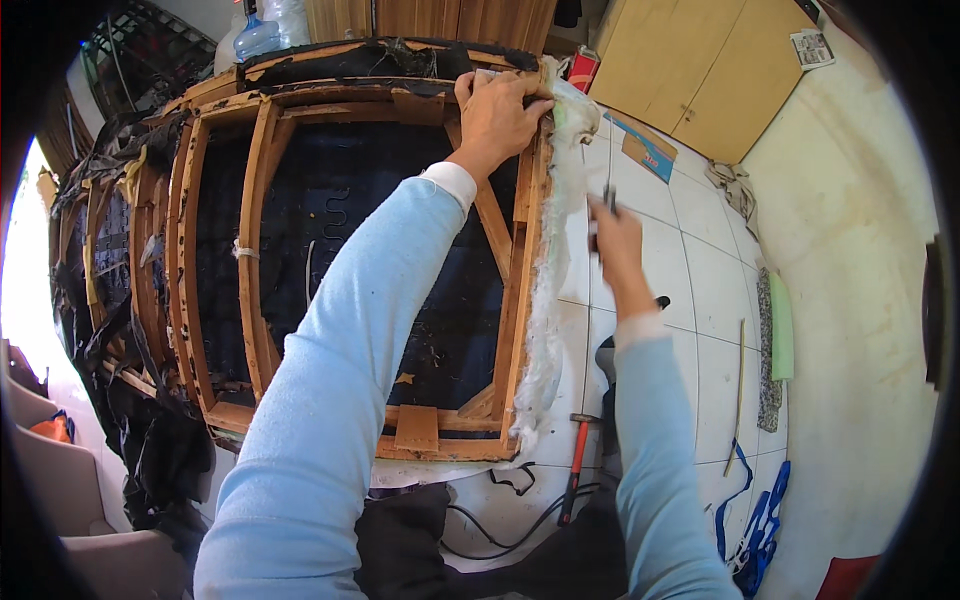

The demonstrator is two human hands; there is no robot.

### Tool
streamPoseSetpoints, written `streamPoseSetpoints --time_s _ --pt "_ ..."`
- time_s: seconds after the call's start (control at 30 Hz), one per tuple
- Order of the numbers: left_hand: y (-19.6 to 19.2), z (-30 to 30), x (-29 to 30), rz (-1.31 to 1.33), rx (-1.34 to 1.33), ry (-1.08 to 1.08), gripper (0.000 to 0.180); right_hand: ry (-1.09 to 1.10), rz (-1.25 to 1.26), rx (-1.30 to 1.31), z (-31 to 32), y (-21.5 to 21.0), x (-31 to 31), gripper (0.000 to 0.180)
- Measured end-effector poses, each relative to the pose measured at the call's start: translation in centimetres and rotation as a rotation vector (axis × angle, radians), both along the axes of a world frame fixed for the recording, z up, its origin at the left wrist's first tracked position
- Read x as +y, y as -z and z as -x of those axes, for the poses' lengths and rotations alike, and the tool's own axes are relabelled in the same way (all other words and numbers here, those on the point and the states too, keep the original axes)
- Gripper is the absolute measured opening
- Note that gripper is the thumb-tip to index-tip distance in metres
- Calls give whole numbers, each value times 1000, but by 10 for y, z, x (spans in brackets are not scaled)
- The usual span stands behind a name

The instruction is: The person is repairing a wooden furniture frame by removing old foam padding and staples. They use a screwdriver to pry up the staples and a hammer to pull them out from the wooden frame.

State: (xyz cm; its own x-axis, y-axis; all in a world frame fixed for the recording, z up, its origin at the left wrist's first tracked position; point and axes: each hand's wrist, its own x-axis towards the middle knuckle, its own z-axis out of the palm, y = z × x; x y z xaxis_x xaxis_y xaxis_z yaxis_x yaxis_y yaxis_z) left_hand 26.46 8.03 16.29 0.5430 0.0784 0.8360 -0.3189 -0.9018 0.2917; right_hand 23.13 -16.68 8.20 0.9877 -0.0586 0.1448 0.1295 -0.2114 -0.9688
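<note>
1. Head view: a stripped wooden sofa frame (260,250) lies on the tiled floor (700,290), with black fabric showing inside it and white padding (555,270) hanging along its right edge.
2. The left hand (497,112) lies at the frame's far right corner, fingers curled over the wood and the top of the padding, gripping them.
3. The right hand (615,240) is closed around a thin metal tool (608,190), held upright just beside the padding.
4. A hammer with an orange handle (577,460) lies on the floor near the frame's near corner, beside a black cable (500,540).
5. Blue straps (755,520) lie further right.
</note>
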Motion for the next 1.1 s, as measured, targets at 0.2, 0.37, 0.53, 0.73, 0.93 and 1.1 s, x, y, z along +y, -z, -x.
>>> streamPoseSetpoints --time_s 0.2,0.37,0.53,0.73,0.93,1.1 --pt "2 -3 0 1 -58 71 23 94 48 -90 105 70 -55 33" --pt "5 -1 16 -76 -1 97 25 84 547 -673 99 -36 -20 37" --pt "1 0 21 1 22 231 30 83 582 -691 78 -64 -5 37" --pt "2 5 17 -107 22 144 31 118 676 -551 62 -53 1 37" --pt "4 1 17 -123 17 114 32 54 561 -563 45 -46 1 36" --pt "5 1 17 -132 -6 111 31 -115 474 -425 34 -58 -15 37"
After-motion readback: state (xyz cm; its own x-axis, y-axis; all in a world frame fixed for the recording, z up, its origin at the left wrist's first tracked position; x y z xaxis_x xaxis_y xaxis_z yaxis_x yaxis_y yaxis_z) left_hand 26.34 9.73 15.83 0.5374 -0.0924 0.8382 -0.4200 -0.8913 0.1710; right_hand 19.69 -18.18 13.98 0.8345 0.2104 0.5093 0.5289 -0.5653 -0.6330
